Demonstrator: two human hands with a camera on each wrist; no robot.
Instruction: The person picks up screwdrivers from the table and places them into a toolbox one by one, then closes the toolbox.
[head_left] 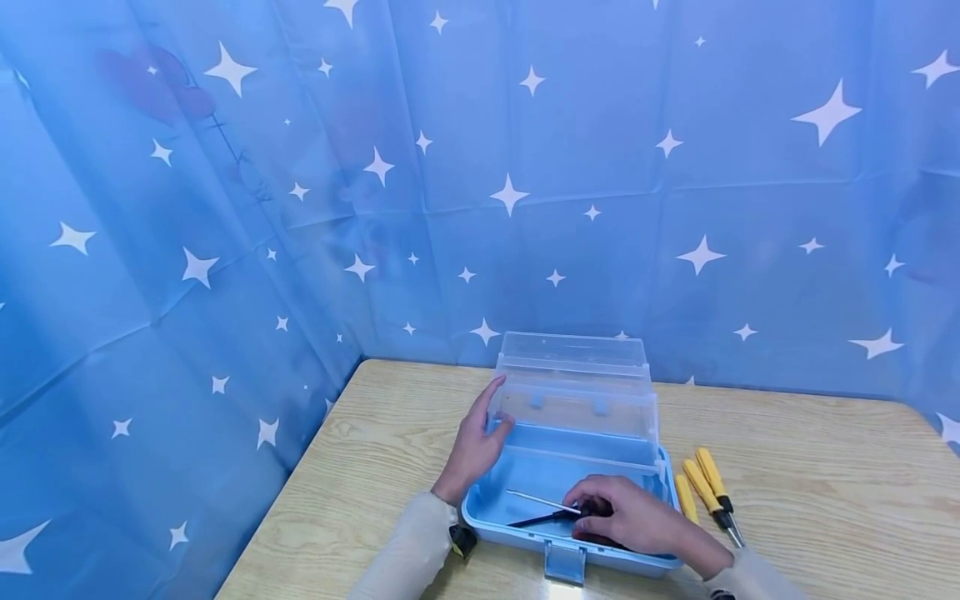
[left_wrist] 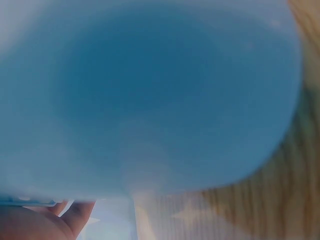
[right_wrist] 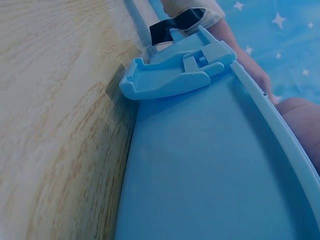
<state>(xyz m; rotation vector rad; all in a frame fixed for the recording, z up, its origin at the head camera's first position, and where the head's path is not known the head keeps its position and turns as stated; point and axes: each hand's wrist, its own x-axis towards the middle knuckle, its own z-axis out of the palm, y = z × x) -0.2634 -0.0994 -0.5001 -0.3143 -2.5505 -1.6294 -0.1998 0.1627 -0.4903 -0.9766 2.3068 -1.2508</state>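
Note:
A light-blue toolbox stands with its clear lid raised at the back. My left hand is at the lid's left edge, index finger extended along it and thumb in front. In the left wrist view, part of that hand shows below the blurred blue wall. My right hand reaches over the front rim, fingers curled on the dark handle of a screwdriver with a thin silver shaft. Beside it lies a tool with a black shaft. The hand hides the rest of both.
Several yellow-handled tools lie on the wooden table right of the box, two showing metal shafts. A blue latch hangs from the box front. A small black-and-yellow object sits by the left wrist. A starry blue curtain hangs behind.

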